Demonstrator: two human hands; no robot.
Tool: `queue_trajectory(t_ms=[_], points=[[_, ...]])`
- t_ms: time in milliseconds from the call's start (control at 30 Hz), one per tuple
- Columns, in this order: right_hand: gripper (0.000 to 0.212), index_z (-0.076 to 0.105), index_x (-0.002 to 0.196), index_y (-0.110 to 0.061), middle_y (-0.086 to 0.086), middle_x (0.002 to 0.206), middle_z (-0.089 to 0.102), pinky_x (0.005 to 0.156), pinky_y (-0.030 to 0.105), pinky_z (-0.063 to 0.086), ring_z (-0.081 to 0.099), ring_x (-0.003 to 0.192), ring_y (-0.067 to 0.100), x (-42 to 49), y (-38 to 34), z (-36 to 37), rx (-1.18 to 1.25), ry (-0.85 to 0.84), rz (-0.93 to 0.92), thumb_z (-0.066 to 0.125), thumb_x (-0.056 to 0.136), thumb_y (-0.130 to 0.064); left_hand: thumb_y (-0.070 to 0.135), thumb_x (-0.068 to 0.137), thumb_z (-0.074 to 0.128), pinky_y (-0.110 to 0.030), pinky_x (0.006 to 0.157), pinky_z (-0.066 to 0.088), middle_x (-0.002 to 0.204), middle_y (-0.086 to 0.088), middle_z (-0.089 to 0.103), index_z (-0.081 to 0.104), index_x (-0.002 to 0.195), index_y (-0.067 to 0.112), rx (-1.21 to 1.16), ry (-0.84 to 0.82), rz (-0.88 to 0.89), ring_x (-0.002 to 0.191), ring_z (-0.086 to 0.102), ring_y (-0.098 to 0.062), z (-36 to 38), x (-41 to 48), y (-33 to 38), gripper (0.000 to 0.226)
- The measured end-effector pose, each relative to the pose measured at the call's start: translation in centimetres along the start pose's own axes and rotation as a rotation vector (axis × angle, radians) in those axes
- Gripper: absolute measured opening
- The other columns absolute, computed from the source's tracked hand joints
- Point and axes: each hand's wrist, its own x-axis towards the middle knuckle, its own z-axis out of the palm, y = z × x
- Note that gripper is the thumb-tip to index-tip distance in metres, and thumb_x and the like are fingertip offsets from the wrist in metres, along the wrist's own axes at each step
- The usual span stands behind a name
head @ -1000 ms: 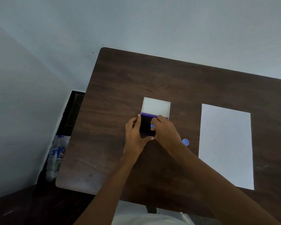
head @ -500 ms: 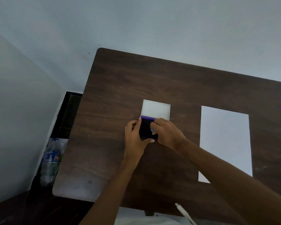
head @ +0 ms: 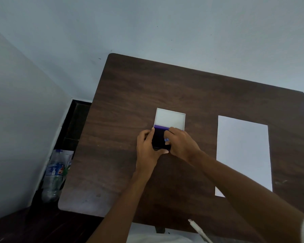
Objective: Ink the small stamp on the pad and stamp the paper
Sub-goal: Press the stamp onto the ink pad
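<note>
An ink pad (head: 159, 137) lies open in the middle of the dark wooden table (head: 182, 88); its pad is dark purple and its white lid (head: 170, 119) is folded back behind it. My left hand (head: 147, 148) grips the pad's left and near edges. My right hand (head: 181, 143) pinches a small blue stamp (head: 166, 140) and presses it onto the pad's right side; most of the stamp is hidden by my fingers. A white sheet of paper (head: 242, 151) lies flat to the right, partly covered by my right forearm.
The table stands against a pale wall. Off its left edge, a plastic bottle (head: 55, 174) lies on the floor beside a dark frame. A white cord end (head: 198, 229) shows near the table's front edge.
Both hands stay on the ink pad. The view has shifted, so the table sits more to the right. The small blue cap seen beside my right wrist earlier is hidden now.
</note>
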Motion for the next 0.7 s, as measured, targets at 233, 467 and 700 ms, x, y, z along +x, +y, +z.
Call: queue_trajectory(t_ms=[233, 467, 700], points=[[0.031, 0.057, 0.102, -0.008, 0.013, 0.106, 0.064, 0.076, 0.039, 0.052, 0.061, 0.093, 0.029, -0.1, -0.3, 0.3, -0.045, 0.023, -0.013, 0.073, 0.075, -0.009, 0.022, 0.060, 0.091, -0.036, 0.102, 0.048, 0.131, -0.007, 0.047, 0.047, 0.138, 0.013, 0.007, 0.016, 0.004, 0.118, 0.048, -0.021, -0.1, -0.1, 0.1, 0.090], [0.023, 0.064, 0.103, -0.010, 0.011, 0.105, 0.061, 0.075, 0.020, 0.036, 0.058, 0.088, 0.023, -0.7, 0.1, 0.8, 0.201, 0.112, 0.188, 0.070, 0.080, -0.009, 0.025, 0.063, 0.089, -0.036, 0.105, 0.044, 0.135, -0.008, 0.045, 0.043, 0.142, 0.013, 0.037, -0.005, 0.029, 0.123, 0.044, -0.020, -0.1, -0.3, 0.1, 0.092], [0.022, 0.068, 0.105, -0.025, -0.008, 0.102, 0.072, 0.074, 0.014, 0.054, 0.066, 0.093, 0.007, -5.3, 0.1, -2.3, 0.910, 0.462, 0.552, 0.067, 0.087, -0.036, 0.027, 0.070, 0.085, -0.021, 0.101, 0.032, 0.144, -0.001, 0.036, 0.030, 0.149, 0.023, 0.025, -0.005, -0.021, 0.128, 0.038, -0.010, -0.5, -2.5, 0.2, 0.097]])
